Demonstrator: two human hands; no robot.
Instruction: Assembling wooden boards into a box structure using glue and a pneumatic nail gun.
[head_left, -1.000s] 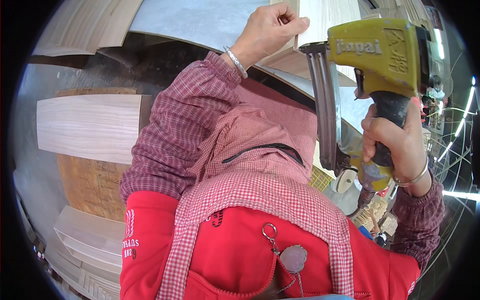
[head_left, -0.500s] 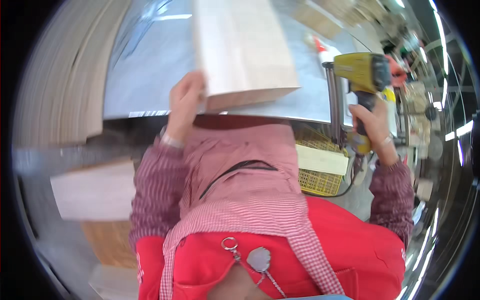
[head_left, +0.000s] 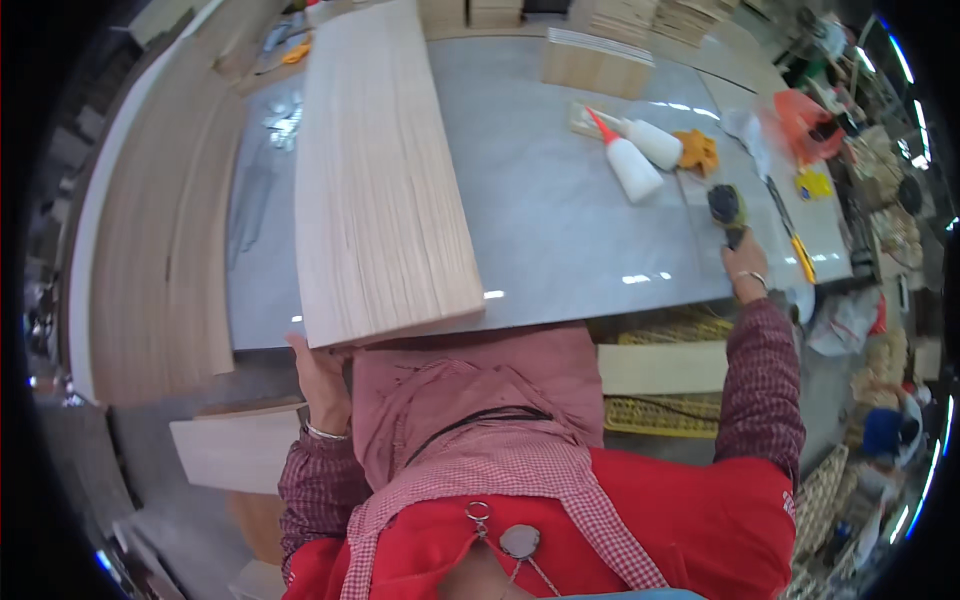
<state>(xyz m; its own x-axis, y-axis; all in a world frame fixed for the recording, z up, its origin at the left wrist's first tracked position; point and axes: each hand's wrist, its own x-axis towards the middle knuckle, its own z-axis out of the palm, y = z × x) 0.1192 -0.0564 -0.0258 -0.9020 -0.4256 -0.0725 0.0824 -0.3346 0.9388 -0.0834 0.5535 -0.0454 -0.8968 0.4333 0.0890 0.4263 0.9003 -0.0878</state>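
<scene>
One long pale board point(head_left: 385, 170) lies on the grey table point(head_left: 570, 230), running from the near edge away to the far side, and its near end juts a little past the table edge. The left hand point(head_left: 320, 380) is up under that near left corner, fingers together and curled against the underside, thumb by the edge; it touches the board, though whether it truly grips I cannot tell. Over on the right, the right hand point(head_left: 742, 268) rests at the table's near right part, fingers wrapped tight round the dark handle of one nail gun point(head_left: 727, 207), which lies on the table pointing far. Just beyond it, two white glue bottles point(head_left: 630, 165) with red tips lie side by side, one small orange thing point(head_left: 697, 152) just right of them. One yellow-handled tool point(head_left: 795, 245) lies right of the gun, near the table's right edge. One short wood block point(head_left: 597, 60) stands at the far side. To the left, a stack of long curved boards point(head_left: 150, 230) runs along the table. Below the table edge, two pale offcuts show: one point(head_left: 235, 450) near the left arm, one point(head_left: 660, 367) near the right.
</scene>
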